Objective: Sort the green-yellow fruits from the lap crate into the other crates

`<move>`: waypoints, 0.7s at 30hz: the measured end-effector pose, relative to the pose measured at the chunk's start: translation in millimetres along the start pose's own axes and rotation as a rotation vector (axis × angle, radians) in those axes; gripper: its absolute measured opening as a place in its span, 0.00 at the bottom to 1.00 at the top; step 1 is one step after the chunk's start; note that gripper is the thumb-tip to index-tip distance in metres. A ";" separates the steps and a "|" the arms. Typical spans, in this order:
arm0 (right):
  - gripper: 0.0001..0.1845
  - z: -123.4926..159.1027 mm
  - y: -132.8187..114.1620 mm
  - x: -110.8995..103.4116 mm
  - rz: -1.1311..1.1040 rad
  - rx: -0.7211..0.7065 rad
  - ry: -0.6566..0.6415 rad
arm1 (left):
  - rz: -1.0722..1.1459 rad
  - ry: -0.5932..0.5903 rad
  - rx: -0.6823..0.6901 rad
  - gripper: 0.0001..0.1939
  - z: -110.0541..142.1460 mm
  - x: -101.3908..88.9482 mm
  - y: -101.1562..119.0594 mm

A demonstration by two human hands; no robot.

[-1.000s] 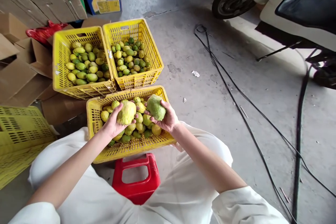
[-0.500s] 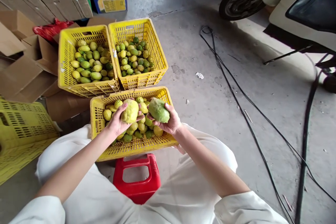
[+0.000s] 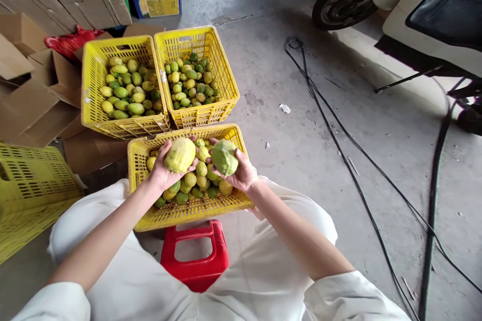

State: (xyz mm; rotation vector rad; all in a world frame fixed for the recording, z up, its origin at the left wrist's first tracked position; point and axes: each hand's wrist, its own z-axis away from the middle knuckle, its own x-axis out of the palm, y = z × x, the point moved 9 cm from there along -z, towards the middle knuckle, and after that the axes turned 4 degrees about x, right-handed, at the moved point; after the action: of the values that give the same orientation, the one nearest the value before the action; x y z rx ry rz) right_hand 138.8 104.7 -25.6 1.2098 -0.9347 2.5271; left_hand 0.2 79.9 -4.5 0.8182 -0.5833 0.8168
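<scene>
My left hand is closed around a large yellow lemon, its thumb along the near side. In my right hand rests a green lemon, with the fingers curled under and around it. Both fruits are held side by side, a small gap apart, over the near yellow crate. Below them in that crate lie many yellow and green lemons, partly hidden by my hands.
Two more yellow crates of lemons stand just beyond. A red plastic stool is between my legs. Another yellow crate and cardboard boxes lie left; black cables and a vehicle are right.
Both lemons have turned in my hands: the green one now shows its rounded end, and the yellow one lies more sideways. My left hand has shifted slightly left.
</scene>
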 end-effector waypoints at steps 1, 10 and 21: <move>0.30 -1.3 2.7 -0.4 0.004 0.001 -0.005 | -0.010 -0.026 0.012 0.21 -0.9 0.7 -1.4; 0.25 -4.5 10.2 1.2 -0.084 0.069 -0.028 | -0.027 0.165 0.038 0.22 -8.2 -19.3 -1.7; 0.30 -5.8 9.8 -6.5 0.009 0.031 -0.026 | -0.105 -0.015 0.080 0.32 -13.3 -16.1 1.5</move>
State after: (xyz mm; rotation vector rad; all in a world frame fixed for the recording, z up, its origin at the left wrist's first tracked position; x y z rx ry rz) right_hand 135.2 101.1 -37.8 1.2532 -0.9117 2.5474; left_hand -8.1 84.9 -23.0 0.9212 -0.5194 0.7416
